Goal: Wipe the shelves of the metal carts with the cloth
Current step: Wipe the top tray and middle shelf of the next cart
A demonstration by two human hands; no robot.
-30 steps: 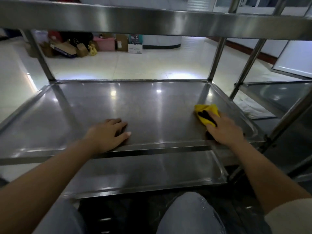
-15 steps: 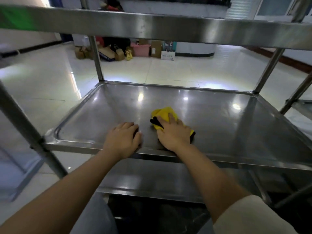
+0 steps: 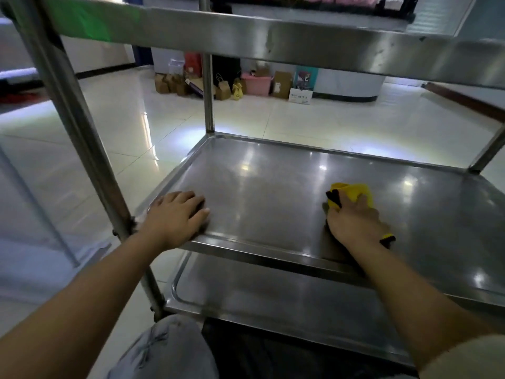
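A steel cart fills the view, and its middle shelf (image 3: 273, 192) lies in front of me. My right hand (image 3: 355, 222) presses a yellow and black cloth (image 3: 352, 191) flat on that shelf, near the front edge and right of the middle. My left hand (image 3: 177, 214) rests palm down on the shelf's front left corner, fingers spread, holding nothing. The lower shelf (image 3: 273, 299) shows beneath, and the top shelf's rim (image 3: 273, 34) crosses overhead.
The cart's front left post (image 3: 76, 132) stands just left of my left hand, and a rear post (image 3: 208, 86) rises behind. Boxes, paper bags and a pink bin (image 3: 258, 84) sit on the tiled floor beyond. My knee (image 3: 164, 351) is below the lower shelf.
My right hand swept the cloth from the shelf's right side to beside my left hand, then back to the right. My view swung left; the left hand stayed at the front edge.
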